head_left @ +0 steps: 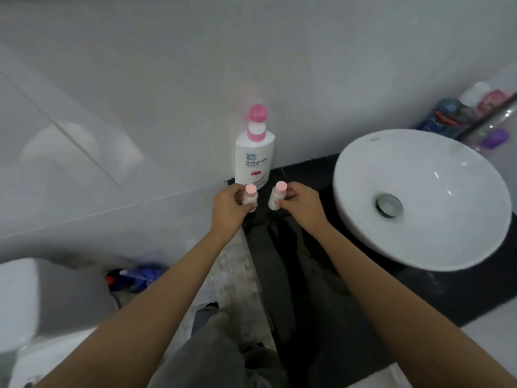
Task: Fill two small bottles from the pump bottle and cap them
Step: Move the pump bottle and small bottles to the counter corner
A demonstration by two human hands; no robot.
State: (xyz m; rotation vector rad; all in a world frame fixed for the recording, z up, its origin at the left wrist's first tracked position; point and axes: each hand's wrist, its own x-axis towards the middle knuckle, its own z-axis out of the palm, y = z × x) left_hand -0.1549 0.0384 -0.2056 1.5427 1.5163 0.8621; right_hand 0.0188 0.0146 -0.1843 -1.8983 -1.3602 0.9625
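Two capped small bottles are gripped mid-frame, one (249,198) by the left hand (230,208), one (276,196) by the right hand (300,207), just below the pump bottle (254,152) on the black bench (307,169); white sink (419,197) sits at right.

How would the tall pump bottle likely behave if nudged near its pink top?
The pump bottle looks tall on a narrow base, so a high push would probably tip it. Its smooth white body may be slippery. It stands close to the wall, which might stop a backward fall.
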